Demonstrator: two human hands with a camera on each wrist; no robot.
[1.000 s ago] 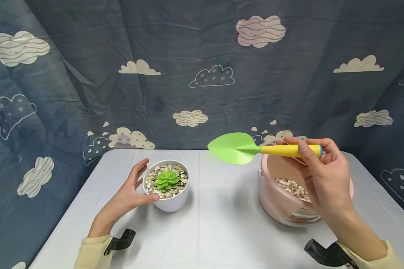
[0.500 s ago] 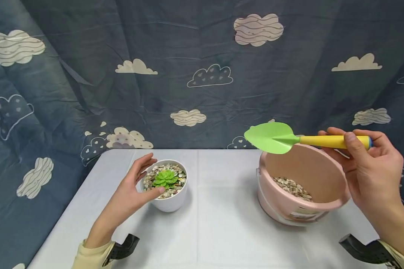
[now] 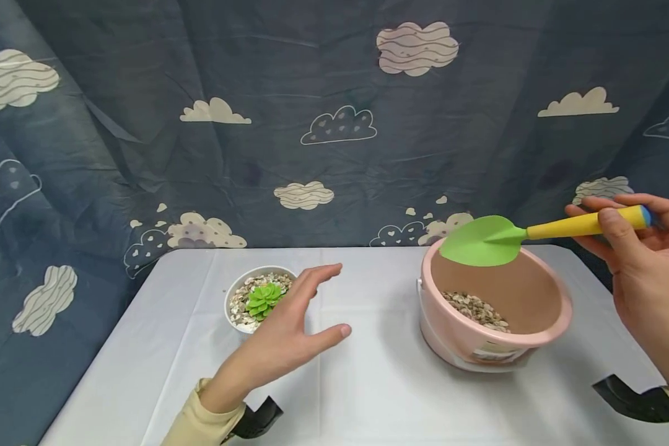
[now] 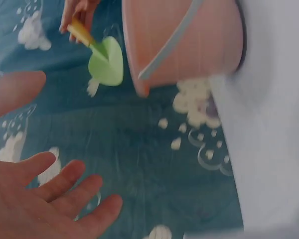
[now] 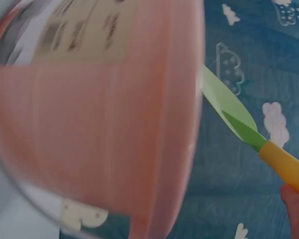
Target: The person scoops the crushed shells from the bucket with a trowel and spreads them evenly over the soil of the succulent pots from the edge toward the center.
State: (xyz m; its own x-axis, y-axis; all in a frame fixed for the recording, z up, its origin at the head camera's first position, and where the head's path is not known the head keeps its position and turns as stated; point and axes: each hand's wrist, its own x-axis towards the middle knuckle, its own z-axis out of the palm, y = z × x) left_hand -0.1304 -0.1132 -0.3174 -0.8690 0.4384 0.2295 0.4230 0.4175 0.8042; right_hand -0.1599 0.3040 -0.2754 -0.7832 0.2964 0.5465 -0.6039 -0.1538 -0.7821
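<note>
My right hand (image 3: 649, 254) pinches the yellow handle of a toy trowel (image 3: 482, 240), whose green blade hovers over the far rim of a pink bucket (image 3: 541, 341). Small pebbles (image 3: 476, 310) cover part of the bucket's floor. Held in the air, my left hand (image 3: 287, 337) has its fingers spread and nothing between them. Behind that hand stands a white pot (image 3: 231, 313) with a green succulent (image 3: 263, 298) set in pebbles; the hand hides the pot's lower right. In the right wrist view the bucket's wall covers the tip of the trowel's blade (image 5: 229, 107).
A white cloth covers the table (image 3: 368, 396). Behind it hangs a dark blue curtain (image 3: 334, 68) printed with clouds. The bucket's handle (image 4: 172, 42) hangs down along its side.
My left hand has left the side of the white pot and moved right. My right hand has carried the trowel to the right, and its blade now tips down toward the bucket.
</note>
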